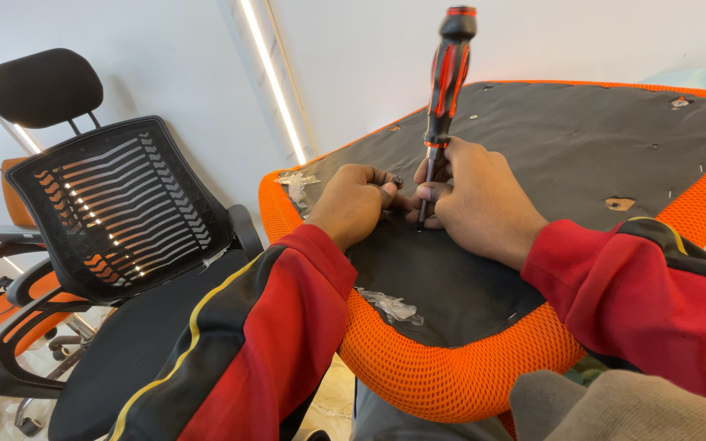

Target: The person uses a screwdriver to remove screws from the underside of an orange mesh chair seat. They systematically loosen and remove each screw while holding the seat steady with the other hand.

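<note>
An upturned orange mesh seat cushion (451, 376) lies across my lap, its black fabric underside (533, 155) facing up and filling most of my view; to my left stands a black mesh office chair (116, 212) with its headrest above, well apart from my work; behind it more orange chair parts show, too cramped to sort out.

My right hand (480, 200) is closed around the lower shaft of a black-and-red screwdriver (447, 90), which stands nearly upright with its tip down on the underside near the middle of the near half; my left hand (353, 204) is curled shut just beside it, fingertips pinching a small dark screw or fitting (396, 181) touching the fabric; I cannot tell exactly what it is.

As I judge it, the tip could skid off the head if I lean the handle, since I grip low and the top is free; it would jab my left fingers or tear the cloth; the cushion could also rock on my knees.

Scraps of clear plastic wrap (392, 307) cling to the near rim and another (296, 184) at the left corner; I see no labels or signs.
</note>
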